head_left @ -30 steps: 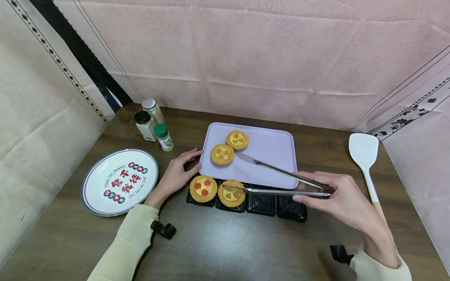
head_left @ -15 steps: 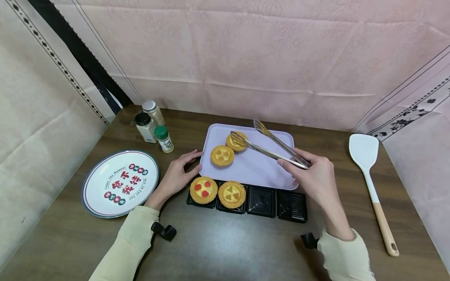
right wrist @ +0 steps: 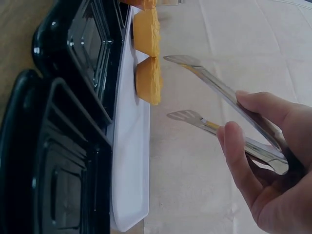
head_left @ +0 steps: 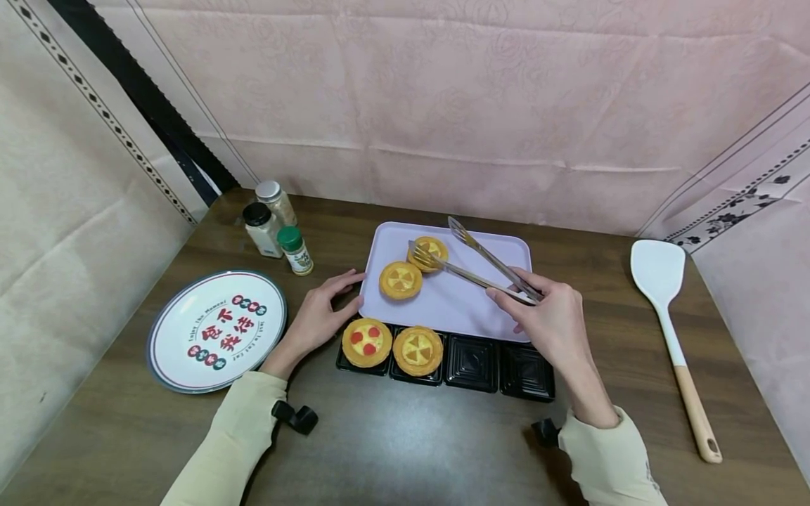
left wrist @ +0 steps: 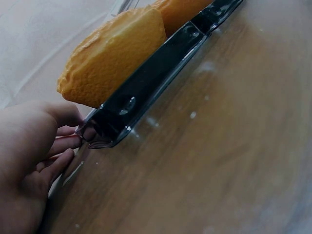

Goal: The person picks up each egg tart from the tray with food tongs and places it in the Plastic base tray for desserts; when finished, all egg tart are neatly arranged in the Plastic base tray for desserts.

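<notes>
My right hand [head_left: 553, 316] holds metal tongs [head_left: 493, 261], their arms spread apart with nothing between the tips. In the head view, one tip overlaps the back egg tart [head_left: 434, 245] on the lilac tray [head_left: 468, 309]; in the right wrist view, both tips hover off the tarts. Another egg tart [head_left: 400, 280] touches it in front. My left hand [head_left: 319, 316] rests its fingers against the tray's left edge, thumb by the black four-cell tray [left wrist: 151, 73]. Its two left cells hold a red-dotted tart [head_left: 366, 343] and a yellow-topped tart [head_left: 418, 351].
A round plate [head_left: 190, 309] with red lettering lies left of the left hand. Behind it stand a black-capped jar [head_left: 262, 232], a silver-capped jar [head_left: 277, 200] and a green-capped bottle [head_left: 294, 251]. A white spatula [head_left: 658, 274] lies at the right.
The tongs have released the yellow-topped tart in the black tray, then moved up and back over the lilac tray, most recently shifting slightly left. My left hand has stayed put.
</notes>
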`<state>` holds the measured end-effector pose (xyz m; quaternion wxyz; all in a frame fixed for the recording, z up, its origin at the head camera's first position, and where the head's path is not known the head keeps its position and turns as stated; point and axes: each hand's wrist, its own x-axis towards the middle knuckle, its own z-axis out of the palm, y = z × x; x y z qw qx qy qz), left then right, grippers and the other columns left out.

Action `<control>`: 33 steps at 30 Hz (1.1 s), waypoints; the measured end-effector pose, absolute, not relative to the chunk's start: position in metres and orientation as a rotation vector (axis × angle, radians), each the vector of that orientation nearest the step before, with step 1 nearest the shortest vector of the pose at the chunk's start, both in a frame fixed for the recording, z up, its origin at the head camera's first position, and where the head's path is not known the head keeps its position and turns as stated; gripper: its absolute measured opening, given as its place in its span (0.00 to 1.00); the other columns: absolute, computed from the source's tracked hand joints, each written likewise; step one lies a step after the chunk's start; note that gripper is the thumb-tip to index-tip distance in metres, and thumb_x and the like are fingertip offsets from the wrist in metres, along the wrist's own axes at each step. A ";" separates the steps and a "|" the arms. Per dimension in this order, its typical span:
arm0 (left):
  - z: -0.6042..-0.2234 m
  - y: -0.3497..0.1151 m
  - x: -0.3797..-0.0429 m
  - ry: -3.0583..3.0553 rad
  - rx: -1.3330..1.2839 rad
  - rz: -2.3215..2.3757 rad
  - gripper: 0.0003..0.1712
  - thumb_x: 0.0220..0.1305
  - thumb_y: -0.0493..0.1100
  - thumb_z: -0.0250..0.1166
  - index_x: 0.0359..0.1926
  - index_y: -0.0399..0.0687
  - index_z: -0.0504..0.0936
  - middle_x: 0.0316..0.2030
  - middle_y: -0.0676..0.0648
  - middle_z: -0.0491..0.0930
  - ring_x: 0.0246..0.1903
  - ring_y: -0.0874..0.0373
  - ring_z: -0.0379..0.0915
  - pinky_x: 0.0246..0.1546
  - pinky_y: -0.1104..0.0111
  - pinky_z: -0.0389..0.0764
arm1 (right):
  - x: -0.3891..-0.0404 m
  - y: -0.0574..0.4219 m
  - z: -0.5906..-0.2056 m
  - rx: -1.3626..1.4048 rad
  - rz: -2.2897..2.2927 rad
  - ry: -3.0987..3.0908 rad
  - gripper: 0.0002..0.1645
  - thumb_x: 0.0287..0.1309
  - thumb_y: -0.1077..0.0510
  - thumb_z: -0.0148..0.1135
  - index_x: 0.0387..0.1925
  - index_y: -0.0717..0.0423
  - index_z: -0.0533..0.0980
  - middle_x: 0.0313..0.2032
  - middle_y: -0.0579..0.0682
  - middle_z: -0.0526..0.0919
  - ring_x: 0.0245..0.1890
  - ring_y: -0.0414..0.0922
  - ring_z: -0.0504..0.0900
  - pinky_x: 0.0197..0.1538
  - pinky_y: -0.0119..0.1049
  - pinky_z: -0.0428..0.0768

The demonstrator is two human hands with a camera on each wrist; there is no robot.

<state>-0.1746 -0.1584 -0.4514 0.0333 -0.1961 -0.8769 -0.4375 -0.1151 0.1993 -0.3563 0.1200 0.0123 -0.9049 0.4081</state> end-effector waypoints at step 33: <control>-0.455 -0.159 -0.175 -2.709 -0.581 -1.345 0.25 0.68 0.46 0.64 0.65 0.52 0.75 0.67 0.43 0.67 0.62 0.52 0.69 0.58 0.57 0.73 | -0.115 0.184 -0.365 0.002 1.072 -2.605 0.31 0.52 0.41 0.73 0.53 0.54 0.82 0.27 0.46 0.86 0.10 0.41 0.79 0.17 0.30 0.73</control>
